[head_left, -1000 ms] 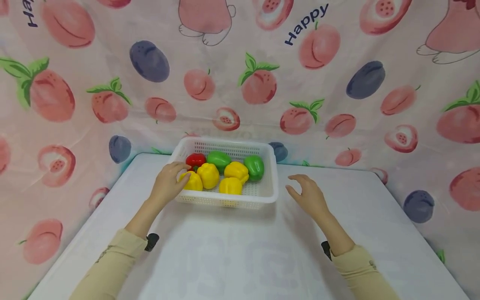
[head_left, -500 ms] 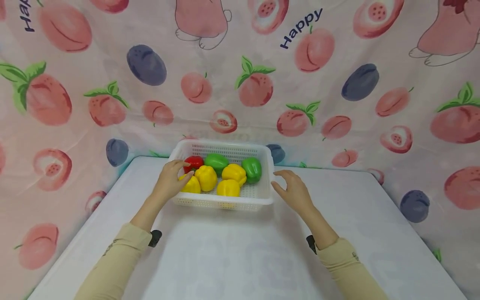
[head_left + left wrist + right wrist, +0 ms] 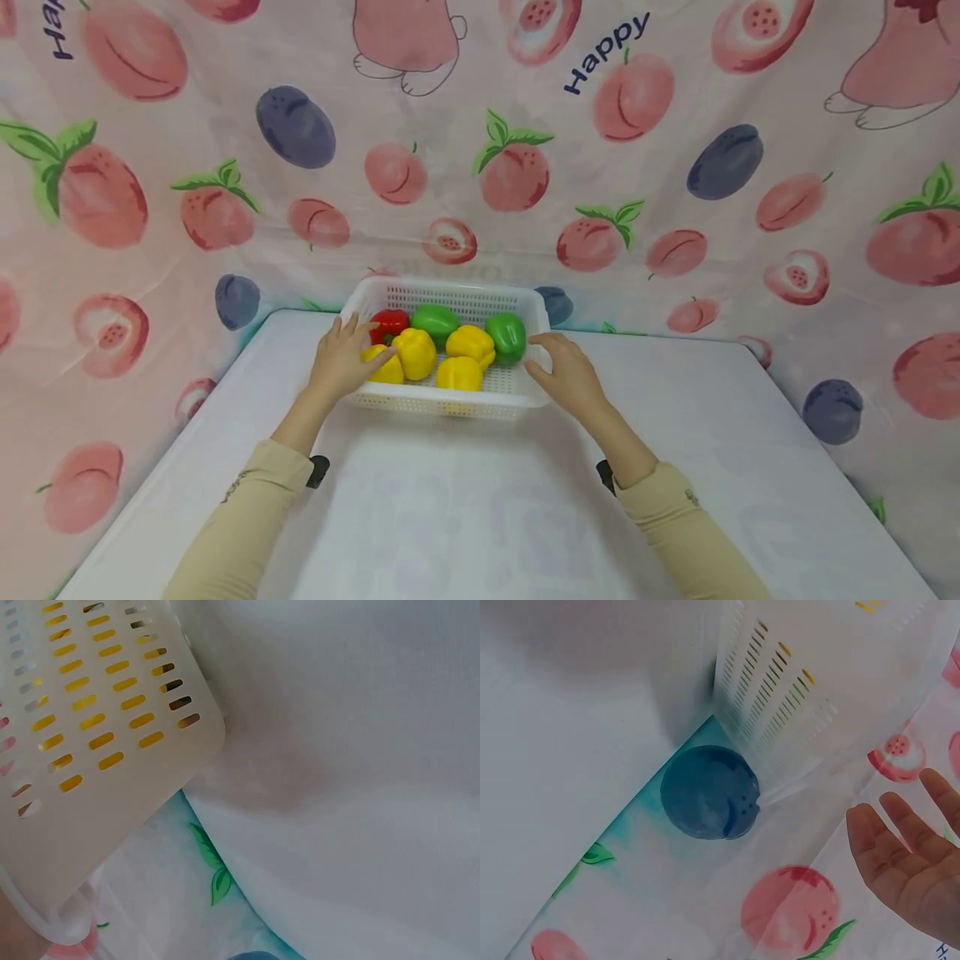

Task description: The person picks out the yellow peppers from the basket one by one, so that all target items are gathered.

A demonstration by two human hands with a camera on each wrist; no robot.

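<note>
Fingers apart, the left hand [image 3: 341,358] by the yellow pepper [image 3: 390,371] in the basket's [image 3: 420,403] near-left corner and the right hand [image 3: 567,371] by the green pepper [image 3: 506,338] near its right edge should work gently.

The white basket [image 3: 450,398] held yellow peppers [image 3: 415,353], green peppers [image 3: 507,338] and, near its far left corner, a red pepper [image 3: 393,322], before peach-printed pink cloth [image 3: 450,196].

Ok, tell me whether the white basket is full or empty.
Neither, partly filled: the white basket holds one red pepper, two green peppers and four yellow peppers, with bare mesh floor showing beside them.
</note>
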